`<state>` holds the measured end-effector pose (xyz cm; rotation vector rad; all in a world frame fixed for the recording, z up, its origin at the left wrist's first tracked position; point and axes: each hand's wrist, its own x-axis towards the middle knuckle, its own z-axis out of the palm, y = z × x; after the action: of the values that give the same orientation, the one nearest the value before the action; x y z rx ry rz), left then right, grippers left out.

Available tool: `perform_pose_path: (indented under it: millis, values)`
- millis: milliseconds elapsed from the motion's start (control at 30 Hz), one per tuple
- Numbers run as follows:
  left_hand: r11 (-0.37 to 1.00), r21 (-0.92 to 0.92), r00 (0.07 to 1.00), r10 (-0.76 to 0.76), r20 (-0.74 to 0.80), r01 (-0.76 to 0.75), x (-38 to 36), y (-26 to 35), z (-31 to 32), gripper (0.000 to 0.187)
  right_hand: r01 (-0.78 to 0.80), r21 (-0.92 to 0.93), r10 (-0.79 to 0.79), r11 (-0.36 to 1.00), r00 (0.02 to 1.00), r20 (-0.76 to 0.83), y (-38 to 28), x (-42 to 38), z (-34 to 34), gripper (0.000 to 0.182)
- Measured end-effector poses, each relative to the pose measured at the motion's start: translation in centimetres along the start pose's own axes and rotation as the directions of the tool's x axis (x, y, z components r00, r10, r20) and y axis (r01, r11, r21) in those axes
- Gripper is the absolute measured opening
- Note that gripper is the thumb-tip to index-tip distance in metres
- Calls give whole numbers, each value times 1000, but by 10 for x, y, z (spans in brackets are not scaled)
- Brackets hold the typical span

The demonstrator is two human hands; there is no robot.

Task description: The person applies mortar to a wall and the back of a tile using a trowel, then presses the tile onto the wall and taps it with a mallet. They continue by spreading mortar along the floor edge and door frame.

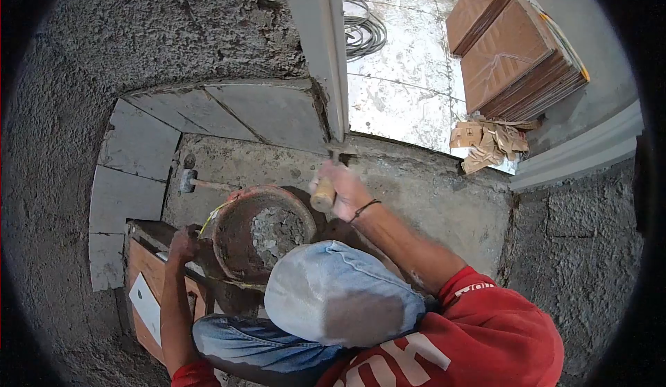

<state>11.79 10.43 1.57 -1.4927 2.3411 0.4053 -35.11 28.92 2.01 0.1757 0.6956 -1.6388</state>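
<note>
My right hand [338, 191] is wrapped around the thick wooden handle of a trowel [323, 197], whose blade is mostly hidden beyond my fingers, close to the foot of the door frame. My left hand [184, 243] is closed at the upper edge of a box of tiles [154, 284], left of the mortar bucket; what its fingers hold is hidden. Grey mortar [272, 234] lies inside the round bucket [220, 243], in front of my knees. A yellow strip [214, 215] hangs at the bucket's left rim.
A mallet [189, 181] lies on the rough floor beyond the bucket. Grey tiles [263, 109] line the lower wall up to the door frame [323, 61]. Through the doorway are coiled cable [365, 37], stacked tile boxes [513, 54] and torn cardboard [489, 143].
</note>
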Motion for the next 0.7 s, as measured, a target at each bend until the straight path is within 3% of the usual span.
perform_pose_path:
  millis: [167, 233, 367, 433, 467, 533, 600, 667, 700]
  values:
    - [997, -64, 998, 49, 39, -46, 2, 16, -9, 49, -19, 16, 17, 1000, 991, 129, 39, 25, 24, 31]
    - [983, -178, 998, -26, 49, 34, 0, 22, -15, 56, 140, -181, -164, 974, 979, -124, 57, 25, 44, 42]
    - [987, -158, 998, -19, 58, 28, 2, 19, -13, 56, 90, -340, -108, 936, 994, -35, 42, -9, 54, 50]
    - [994, -108, 999, 33, 8, -32, 7, 1, -1, 59, -72, -487, 112, 871, 992, 54, 17, -41, 55, 53]
    - [994, -108, 1000, 29, 11, -27, 4, 4, -3, 59, -77, -487, 117, 870, 992, 52, 12, -43, 41, 53]
    - [964, -265, 999, -11, 41, 22, -4, 15, -10, 58, -201, -637, 383, 744, 910, 161, 0, -45, 5, 48]
    - [950, -309, 999, 48, 19, -40, 0, -6, 1, 57, -145, -743, 376, 653, 914, 152, -25, -70, -15, 35]
    - [931, -351, 995, 103, -7, -99, -1, -13, 8, 55, -254, -686, 394, 682, 917, 53, -51, -90, -39, 31]
    - [833, -551, 997, 76, 28, -48, -1, -6, 11, 36, -257, -688, 399, 678, 915, 52, -58, -97, -55, 31]
